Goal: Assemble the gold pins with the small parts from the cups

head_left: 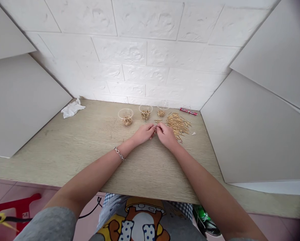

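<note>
Over the middle of the table, my left hand (145, 133) and my right hand (165, 134) meet at the fingertips. Both are closed in a pinch, and whatever lies between them is too small to make out. A heap of thin gold-coloured sticks (178, 125) spreads just right of my right hand. Behind my hands stand three clear cups: the left cup (125, 114) and the middle cup (145, 108) hold small gold pieces. Fewer such pieces lie in the right cup (163, 106).
A crumpled white tissue (72, 108) lies at the back left. A red wrapper (188, 111) is behind the heap at the right, and a small white scrap (193, 133) lies beside it. The white brick-pattern wall (134, 73) and grey side panels (267, 130) close the table in.
</note>
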A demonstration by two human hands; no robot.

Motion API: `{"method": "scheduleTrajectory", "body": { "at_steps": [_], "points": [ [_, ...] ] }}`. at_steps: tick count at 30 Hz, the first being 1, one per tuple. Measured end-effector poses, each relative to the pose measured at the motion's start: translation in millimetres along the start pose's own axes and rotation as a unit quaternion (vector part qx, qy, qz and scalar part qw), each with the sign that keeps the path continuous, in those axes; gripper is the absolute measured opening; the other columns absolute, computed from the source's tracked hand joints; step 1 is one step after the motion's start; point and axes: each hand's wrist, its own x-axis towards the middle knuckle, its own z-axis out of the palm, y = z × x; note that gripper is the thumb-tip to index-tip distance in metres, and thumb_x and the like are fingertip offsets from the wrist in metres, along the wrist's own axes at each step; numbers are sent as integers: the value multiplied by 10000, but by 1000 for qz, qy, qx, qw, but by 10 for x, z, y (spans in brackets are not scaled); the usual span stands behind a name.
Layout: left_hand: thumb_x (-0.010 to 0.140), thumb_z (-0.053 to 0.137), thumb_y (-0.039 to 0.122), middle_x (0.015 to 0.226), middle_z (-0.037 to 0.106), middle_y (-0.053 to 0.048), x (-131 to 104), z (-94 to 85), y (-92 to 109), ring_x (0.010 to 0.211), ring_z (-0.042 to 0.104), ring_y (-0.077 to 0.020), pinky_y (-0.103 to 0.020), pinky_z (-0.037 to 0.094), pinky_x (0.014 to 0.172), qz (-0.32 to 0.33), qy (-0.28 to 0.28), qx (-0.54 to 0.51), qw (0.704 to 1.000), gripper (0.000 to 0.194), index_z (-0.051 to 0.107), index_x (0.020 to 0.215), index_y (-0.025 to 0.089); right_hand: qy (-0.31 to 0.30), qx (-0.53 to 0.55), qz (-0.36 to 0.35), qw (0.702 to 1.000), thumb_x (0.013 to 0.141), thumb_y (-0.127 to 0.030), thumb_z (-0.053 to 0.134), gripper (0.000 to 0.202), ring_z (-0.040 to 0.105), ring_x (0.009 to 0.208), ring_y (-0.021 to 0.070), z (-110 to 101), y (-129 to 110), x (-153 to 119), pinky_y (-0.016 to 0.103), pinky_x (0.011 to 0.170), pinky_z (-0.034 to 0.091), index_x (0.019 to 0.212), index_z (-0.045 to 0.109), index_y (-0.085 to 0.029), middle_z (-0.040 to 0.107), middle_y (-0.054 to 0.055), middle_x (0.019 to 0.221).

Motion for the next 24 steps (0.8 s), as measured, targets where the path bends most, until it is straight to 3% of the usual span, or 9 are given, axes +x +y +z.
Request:
{"method": "scheduleTrajectory", "body": {
  "at_steps": [24],
  "points": [
    [862, 319, 365, 569, 522, 20, 8, 2, -29, 496, 483, -89, -217, 385, 507, 13, -3, 12, 1000, 317, 456, 651, 171, -17, -8, 6, 1000, 815, -255, 396, 161, 530, 642, 173, 0, 19, 5, 278, 588, 358, 750, 538, -217, 597, 14, 685]
  ]
}}
